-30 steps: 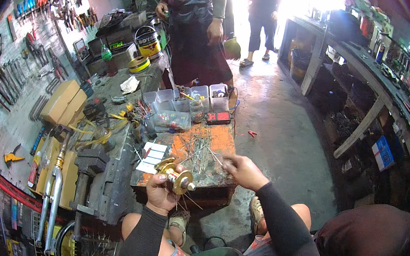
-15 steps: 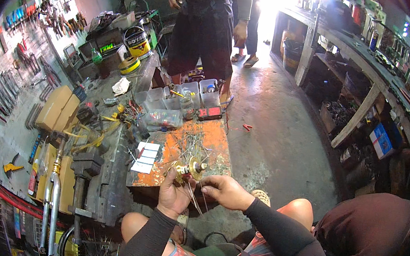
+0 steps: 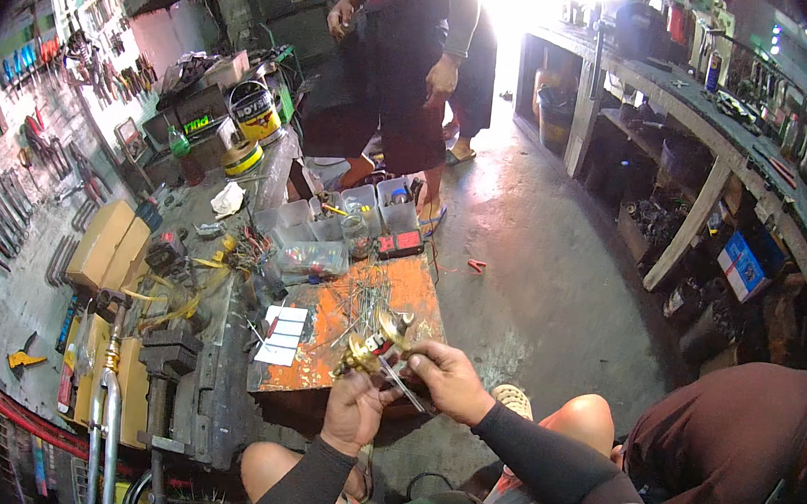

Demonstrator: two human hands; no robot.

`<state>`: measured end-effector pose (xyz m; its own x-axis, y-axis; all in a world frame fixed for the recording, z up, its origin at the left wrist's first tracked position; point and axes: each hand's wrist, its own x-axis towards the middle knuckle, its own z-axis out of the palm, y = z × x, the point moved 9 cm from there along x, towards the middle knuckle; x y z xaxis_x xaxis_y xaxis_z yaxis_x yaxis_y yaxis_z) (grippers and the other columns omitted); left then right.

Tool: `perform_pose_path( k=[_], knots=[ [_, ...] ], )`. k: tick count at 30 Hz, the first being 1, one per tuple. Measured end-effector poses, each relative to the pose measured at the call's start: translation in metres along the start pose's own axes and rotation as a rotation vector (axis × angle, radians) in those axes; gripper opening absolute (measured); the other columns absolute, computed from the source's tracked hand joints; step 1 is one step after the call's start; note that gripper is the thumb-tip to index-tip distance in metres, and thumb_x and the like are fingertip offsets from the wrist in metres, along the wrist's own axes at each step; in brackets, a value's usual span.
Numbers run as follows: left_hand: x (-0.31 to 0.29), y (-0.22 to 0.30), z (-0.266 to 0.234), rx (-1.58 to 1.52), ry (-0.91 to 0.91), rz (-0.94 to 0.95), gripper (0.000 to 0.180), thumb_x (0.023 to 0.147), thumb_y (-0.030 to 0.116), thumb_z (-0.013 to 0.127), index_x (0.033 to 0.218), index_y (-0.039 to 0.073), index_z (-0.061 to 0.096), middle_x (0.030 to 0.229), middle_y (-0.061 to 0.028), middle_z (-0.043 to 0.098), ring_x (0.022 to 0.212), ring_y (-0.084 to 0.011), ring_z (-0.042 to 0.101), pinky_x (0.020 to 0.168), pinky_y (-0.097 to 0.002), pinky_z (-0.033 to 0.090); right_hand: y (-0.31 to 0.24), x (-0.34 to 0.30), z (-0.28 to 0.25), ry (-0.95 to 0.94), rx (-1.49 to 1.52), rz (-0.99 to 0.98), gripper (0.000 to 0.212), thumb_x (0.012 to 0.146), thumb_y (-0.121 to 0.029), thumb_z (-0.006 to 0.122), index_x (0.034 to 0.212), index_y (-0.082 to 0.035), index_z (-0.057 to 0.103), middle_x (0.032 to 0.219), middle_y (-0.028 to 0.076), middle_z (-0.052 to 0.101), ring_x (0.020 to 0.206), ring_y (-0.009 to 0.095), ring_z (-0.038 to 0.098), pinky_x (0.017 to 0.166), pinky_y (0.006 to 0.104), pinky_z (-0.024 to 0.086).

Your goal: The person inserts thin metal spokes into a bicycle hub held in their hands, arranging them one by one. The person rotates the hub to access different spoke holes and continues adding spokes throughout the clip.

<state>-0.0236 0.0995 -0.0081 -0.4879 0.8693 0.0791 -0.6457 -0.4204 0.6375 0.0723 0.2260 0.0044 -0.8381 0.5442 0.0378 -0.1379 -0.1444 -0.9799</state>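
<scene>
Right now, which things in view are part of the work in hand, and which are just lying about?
In hand:
- brass fitting, held in the left hand
- thin metal rod, pinched by the right hand
- orange board beneath them

Lying about:
- clear plastic bins
- yellow paint can
- cardboard boxes
- white cards
- wall tools

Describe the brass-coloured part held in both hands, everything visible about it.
The brass-coloured part looks like shiny yellow metal: two round, flared pieces joined by a short middle section with a reddish spot. It lies roughly level, over the near edge of the orange worktop. The left hand grips its lower left end; the right hand holds the right end, with a thin grey rod slanting below. Finer detail is blurred.
</scene>
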Motion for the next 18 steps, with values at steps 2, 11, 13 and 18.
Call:
perform_pose_path(
  k=[2, 11, 13, 18],
  knots=[
    [-0.002, -0.006, 0.01, 0.3, 0.018, -0.132, 0.072, 0.101, 0.018, 0.076, 0.164, 0.007, 0.042, 0.158, -0.0136, 0.057, 0.143, -0.0305, 0.06, 0.1, -0.0511, 0.065, -0.021, 0.002, -0.013, 0.048, -0.013, -0.093, 0.021, 0.109, -0.007, 0.064, 0.124, 0.004, 0.073, 0.104, 0.009, 0.077, 0.099, 0.015, 0.069, 0.092, 0.0353, 0.057],
    [0.009, 0.049, 0.02, 1.06, -0.13, 0.265, 0.106, 0.078, 0.027, 0.097, 0.167, 0.005, 0.043, 0.169, -0.0174, 0.047, 0.161, -0.0347, 0.041, 0.133, -0.0478, 0.028, -0.104, -0.021, -0.003, -0.247, -0.679, -0.464, 0.021, 0.1, -0.006, 0.071, 0.12, -0.002, 0.074, 0.102, 0.019, 0.072, 0.1, 0.041, 0.07, 0.089, 0.0474, 0.057],
    [0.004, 0.041, 0.034, 0.891, -0.125, 0.162, 0.09, 0.08, 0.02, 0.096, 0.158, 0.004, 0.053, 0.154, -0.0168, 0.065, 0.142, -0.0271, 0.062, 0.123, -0.0417, 0.044, -0.098, -0.027, 0.012, -0.35, -0.715, -0.478, 0.022, 0.099, -0.005, 0.072, 0.121, -0.002, 0.074, 0.1, 0.019, 0.072, 0.098, 0.041, 0.071, 0.088, 0.0476, 0.057],
    [-0.003, 0.043, 0.044, 1.122, -0.048, 0.186, 0.062, 0.085, 0.006, 0.093, 0.14, 0.005, 0.065, 0.116, -0.0069, 0.078, 0.114, -0.016, 0.073, 0.099, -0.0339, 0.058, -0.077, -0.028, 0.014, -0.383, -0.593, -0.299, 0.024, 0.099, -0.006, 0.073, 0.123, -0.002, 0.074, 0.105, 0.018, 0.075, 0.1, 0.039, 0.072, 0.091, 0.046, 0.058]
  ],
)
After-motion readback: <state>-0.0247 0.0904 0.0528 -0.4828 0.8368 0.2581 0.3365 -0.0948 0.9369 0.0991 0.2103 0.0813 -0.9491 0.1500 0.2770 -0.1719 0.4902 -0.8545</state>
